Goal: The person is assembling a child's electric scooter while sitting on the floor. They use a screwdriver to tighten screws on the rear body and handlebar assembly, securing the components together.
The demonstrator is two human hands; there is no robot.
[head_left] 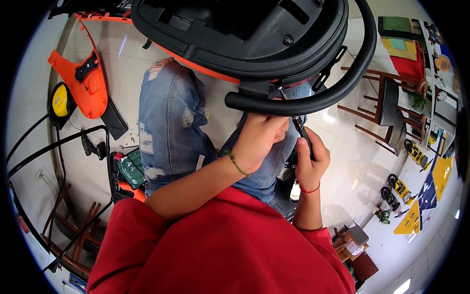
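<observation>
A black scooter tail section (pixel 235 39) with orange trim fills the top of the view. Its curved black grab rail (pixel 338 93) crosses in front of my hands. In my right hand (pixel 312 161) is a screwdriver (pixel 299 128), gripped by its dark handle. The metal shaft slants up and left, passing behind the rail toward the underside of the tail. My left hand (pixel 259 139) is closed just below the rail's end, beside the shaft. Its fingertips are partly hidden, so what they pinch cannot be made out.
At the left lie an orange body panel (pixel 90 93), a cordless drill (pixel 93 147) and a green tool case (pixel 131 168). A black tubular frame (pixel 107 161) rises there. Wooden chairs (pixel 387 103) stand at the right, with small yellow model motorbikes (pixel 401 188) beyond.
</observation>
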